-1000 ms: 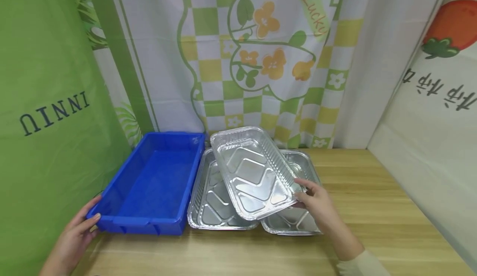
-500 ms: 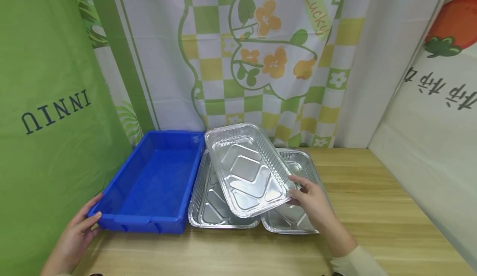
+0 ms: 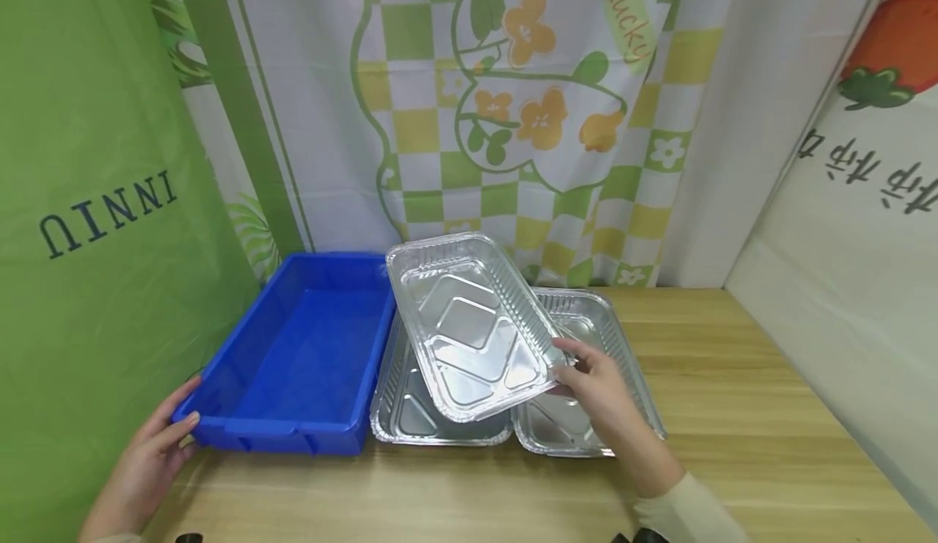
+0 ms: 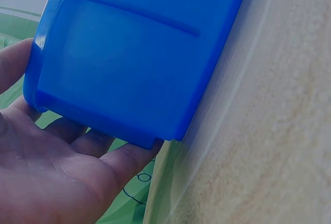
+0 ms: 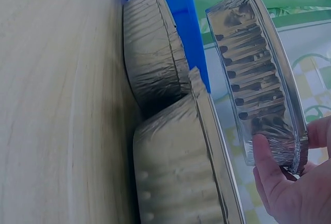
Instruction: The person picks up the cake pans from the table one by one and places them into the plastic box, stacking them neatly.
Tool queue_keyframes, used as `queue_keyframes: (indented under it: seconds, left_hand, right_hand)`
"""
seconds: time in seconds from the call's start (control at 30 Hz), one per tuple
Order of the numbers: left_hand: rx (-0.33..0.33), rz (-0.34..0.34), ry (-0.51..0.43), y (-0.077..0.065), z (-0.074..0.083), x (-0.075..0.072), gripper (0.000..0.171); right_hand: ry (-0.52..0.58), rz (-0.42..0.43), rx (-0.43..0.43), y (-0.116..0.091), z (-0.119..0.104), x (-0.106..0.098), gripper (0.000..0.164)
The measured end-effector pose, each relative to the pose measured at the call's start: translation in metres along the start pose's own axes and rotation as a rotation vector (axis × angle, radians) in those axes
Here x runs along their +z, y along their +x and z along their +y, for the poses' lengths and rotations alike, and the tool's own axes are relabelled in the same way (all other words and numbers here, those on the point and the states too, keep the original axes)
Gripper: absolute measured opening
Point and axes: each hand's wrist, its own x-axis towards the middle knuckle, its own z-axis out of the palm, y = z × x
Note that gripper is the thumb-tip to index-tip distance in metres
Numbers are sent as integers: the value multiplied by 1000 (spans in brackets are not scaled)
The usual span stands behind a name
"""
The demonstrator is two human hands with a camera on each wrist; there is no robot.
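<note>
My right hand [image 3: 589, 376] pinches the near right corner of a foil baking pan [image 3: 469, 323], thumb inside and fingers beneath. This pan is tilted and raised over two other foil pans; in the right wrist view a gap shows between the held pan [image 5: 253, 63] and those below. The left foil pan [image 3: 418, 421] is largely covered by it, the right foil pan [image 3: 557, 429] partly. At the far left, my left hand [image 3: 150, 453] grips the near left corner of a shallow blue plastic bin [image 3: 315, 356], thumb at the rim and fingers along the outer side [image 4: 108, 69].
The bin and lower pans stand side by side on a wooden table [image 3: 733, 405]. Behind them hangs a checked curtain [image 3: 410, 120]. A green cloth [image 3: 95, 323] closes off the left side, a white cloth [image 3: 857, 299] the right.
My right hand has carried the held foil pan left and slightly up, its far left corner now overlapping the blue bin's edge. The left hand stays at the bin's corner.
</note>
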Motion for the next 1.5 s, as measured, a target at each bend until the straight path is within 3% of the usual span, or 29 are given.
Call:
queue_keyframes:
  seconds: [0.47, 0.73, 1.17, 1.5]
  left_hand:
    - [-16, 14, 10, 1, 1, 0, 57]
    - [17, -6, -24, -1, -1, 0, 57]
    - [-44, 38, 37, 2, 0, 1, 58]
    - [-13, 23, 23, 1, 0, 1, 57]
  right_hand:
    - [-2, 2, -24, 1, 5, 16, 50]
    - [-21, -14, -25, 4, 3, 23, 51]
    - [4, -39, -31, 5, 3, 32, 51]
    - [2, -46, -5, 5, 1, 43, 48]
